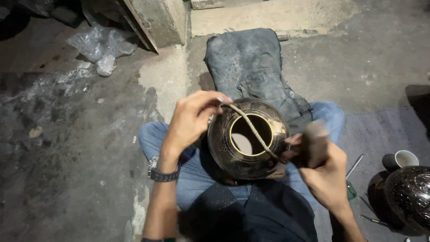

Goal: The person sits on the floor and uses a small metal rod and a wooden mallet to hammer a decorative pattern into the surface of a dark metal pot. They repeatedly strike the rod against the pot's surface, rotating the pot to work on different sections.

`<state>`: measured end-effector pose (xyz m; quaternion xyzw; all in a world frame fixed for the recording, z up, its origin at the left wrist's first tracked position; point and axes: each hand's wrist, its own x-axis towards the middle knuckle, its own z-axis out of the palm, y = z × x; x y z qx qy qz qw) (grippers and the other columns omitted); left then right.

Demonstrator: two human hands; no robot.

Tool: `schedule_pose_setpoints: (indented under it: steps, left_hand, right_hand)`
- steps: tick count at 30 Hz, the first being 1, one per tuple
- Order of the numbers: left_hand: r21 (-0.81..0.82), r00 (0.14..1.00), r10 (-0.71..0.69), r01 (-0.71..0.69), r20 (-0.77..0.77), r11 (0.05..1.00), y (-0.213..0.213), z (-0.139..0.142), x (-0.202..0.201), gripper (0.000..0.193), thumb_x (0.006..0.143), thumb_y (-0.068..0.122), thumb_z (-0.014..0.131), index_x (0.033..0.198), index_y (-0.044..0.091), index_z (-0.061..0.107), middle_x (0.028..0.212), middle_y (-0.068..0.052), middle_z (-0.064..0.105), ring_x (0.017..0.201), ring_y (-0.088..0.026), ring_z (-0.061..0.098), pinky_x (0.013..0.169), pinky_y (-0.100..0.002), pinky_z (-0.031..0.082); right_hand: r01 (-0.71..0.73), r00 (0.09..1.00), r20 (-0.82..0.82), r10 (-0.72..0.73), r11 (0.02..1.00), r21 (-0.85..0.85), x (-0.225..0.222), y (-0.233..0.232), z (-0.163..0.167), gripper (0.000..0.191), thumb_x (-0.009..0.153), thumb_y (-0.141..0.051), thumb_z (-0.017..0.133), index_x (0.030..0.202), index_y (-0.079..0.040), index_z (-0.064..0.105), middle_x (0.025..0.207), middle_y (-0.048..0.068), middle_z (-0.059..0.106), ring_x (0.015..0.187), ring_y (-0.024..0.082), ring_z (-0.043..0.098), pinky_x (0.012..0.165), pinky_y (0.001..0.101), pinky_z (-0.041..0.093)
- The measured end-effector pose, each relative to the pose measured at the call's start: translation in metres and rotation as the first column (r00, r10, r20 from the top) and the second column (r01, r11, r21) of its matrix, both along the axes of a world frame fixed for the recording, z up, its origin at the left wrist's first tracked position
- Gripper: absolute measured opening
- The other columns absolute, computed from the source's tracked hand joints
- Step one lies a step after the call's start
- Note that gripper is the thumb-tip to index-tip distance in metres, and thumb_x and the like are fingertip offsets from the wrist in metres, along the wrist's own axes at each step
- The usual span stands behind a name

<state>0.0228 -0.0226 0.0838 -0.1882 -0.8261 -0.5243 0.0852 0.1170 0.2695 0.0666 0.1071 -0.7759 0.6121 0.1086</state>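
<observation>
One plastic bag (101, 45) lies on the floor (67, 134) far left. Left hand (190, 118) pinches one rod (251, 127) across the pot (246, 139) in the lap; right hand (320, 168) grips a blurred mallet (313, 141). One cup (403, 159), second pot (410, 197) right.

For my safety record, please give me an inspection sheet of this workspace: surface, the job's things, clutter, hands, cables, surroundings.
Surface: rough, stained concrete floor; dark worn cushion ahead of the knees.
Job's things: dark round engraved pot on the lap; thin rod lies across its mouth.
Clutter: crumpled plastic bag; white cup; second dark pot; thin metal tools on the mat.
Hands: left hand pinches the rod's top end; right hand grips a blurred block-like tool.
Cables: nothing seen.
Surroundings: concrete pillar base; dim light.
</observation>
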Motion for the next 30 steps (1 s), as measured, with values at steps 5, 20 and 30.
schedule_pose_setpoints:
  steps: [5,20,30]
  left_hand:
    - [-0.262,0.968,-0.058,-0.008,-0.243,0.965,0.006,0.016,0.009,0.029,0.084,-0.002,0.070,0.112,0.003,0.073,0.107,-0.012,0.076,0.100,-0.027,0.071,0.088,-0.037,0.057]
    - [0.675,0.902,0.419,-0.246,-0.103,0.696,0.031,-0.047,0.065,0.017,0.099,-0.009,0.064,0.112,0.001,0.060,0.115,-0.013,0.071,0.105,-0.020,0.071,0.097,-0.032,0.061]
    - [0.788,0.852,0.515,-0.254,-0.093,0.561,0.046,-0.073,0.014,0.016,0.100,0.003,0.067,0.113,0.001,0.059,0.115,-0.012,0.069,0.104,-0.021,0.071,0.097,-0.038,0.062]
  right_hand:
    - [-0.003,0.999,-0.048,0.020,0.943,0.334,-0.005,-0.010,0.008,0.041,0.063,0.012,0.068,0.103,0.000,0.070,0.087,0.006,0.075,0.078,0.011,0.072,0.070,0.0233,0.054]
    - [0.039,0.992,0.115,-0.048,0.996,0.078,-0.042,0.000,0.007,0.051,0.084,-0.001,0.075,0.133,0.000,0.060,0.123,0.012,0.074,0.110,0.017,0.072,0.095,0.0307,0.058]
    - [0.160,0.972,0.176,-0.158,0.987,0.004,-0.017,-0.007,-0.013,0.045,0.088,-0.018,0.079,0.128,-0.001,0.065,0.119,0.011,0.077,0.104,0.014,0.071,0.094,0.0314,0.056]
